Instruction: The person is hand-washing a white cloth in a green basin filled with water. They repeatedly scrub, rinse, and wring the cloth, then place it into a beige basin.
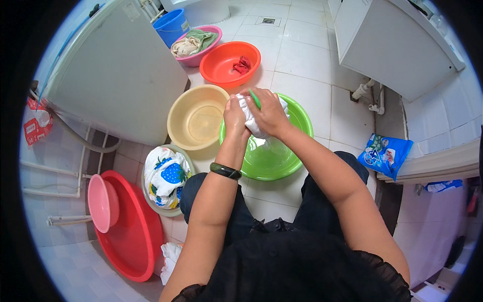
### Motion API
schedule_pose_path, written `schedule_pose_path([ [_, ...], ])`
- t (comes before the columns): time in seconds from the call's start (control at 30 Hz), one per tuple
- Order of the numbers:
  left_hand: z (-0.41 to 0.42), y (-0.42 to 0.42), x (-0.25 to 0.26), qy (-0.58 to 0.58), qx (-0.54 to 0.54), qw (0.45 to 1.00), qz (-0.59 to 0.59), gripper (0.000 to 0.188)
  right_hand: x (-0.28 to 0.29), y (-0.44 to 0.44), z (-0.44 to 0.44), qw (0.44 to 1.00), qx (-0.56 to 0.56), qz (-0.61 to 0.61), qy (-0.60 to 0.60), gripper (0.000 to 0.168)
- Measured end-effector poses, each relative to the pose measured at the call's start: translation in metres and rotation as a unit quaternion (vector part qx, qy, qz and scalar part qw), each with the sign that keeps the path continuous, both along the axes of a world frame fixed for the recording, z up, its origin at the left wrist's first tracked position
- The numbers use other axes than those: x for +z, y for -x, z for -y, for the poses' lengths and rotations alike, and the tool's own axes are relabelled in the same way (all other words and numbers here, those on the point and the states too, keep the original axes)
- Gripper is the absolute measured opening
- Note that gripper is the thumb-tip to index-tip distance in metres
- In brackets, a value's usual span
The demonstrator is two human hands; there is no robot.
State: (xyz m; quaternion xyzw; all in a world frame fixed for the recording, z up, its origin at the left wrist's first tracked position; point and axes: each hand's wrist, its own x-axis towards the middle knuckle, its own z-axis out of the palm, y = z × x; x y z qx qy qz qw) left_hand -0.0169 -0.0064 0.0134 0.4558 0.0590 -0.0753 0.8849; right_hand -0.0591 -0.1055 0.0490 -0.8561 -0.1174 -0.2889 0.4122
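A bunched white cloth (257,126) is gripped between both hands, above a green plastic basin (271,166) on the tiled floor. My left hand (236,117) holds the cloth's left side, with a dark bangle on that wrist. My right hand (268,111) presses on it from the right, with a green object (255,99), perhaps a brush or a bar of soap, under its fingers. Part of the cloth hangs over the basin, which seems to hold a little clear water. What the fingertips do beneath the cloth is hidden.
Left of the green basin stands a cream basin (177,124); beyond are an orange basin (211,71) with red cloth and a pink basin (211,32) with clothes. Strawberry-print fabric (169,173) fills another basin by my left knee. A blue packet (385,154) lies right, below a white cabinet (400,49).
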Motion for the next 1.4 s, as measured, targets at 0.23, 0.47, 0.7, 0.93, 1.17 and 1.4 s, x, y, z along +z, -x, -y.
schedule_pose_path([
  [0.23, 0.0, -0.004, -0.009, 0.071, -0.035, 0.994, -0.077, 0.039, 0.0, -0.016, 0.014, 0.945, 0.041, -0.072, -0.316, 0.024],
  [0.47, -0.004, -0.008, -0.015, 0.1, -0.05, 0.985, -0.133, 0.044, 0.004, -0.012, 0.018, 0.968, -0.004, -0.08, -0.237, 0.032],
  [0.7, -0.005, -0.008, -0.008, 0.05, -0.022, 0.993, -0.1, 0.035, 0.004, 0.006, 0.004, 0.995, 0.031, 0.013, 0.098, 0.032],
  [0.93, -0.002, -0.004, -0.009, 0.052, -0.041, 0.993, -0.095, 0.04, 0.012, -0.001, 0.014, 0.975, 0.026, -0.17, -0.138, 0.052],
  [1.17, 0.001, -0.001, -0.009, 0.06, -0.057, 0.993, -0.081, 0.038, 0.014, 0.002, 0.005, 0.997, 0.023, -0.046, -0.058, 0.022],
  [1.4, -0.002, -0.005, -0.019, 0.109, -0.072, 0.99, -0.059, 0.034, 0.02, 0.008, 0.003, 0.995, 0.101, 0.005, 0.019, 0.019],
])
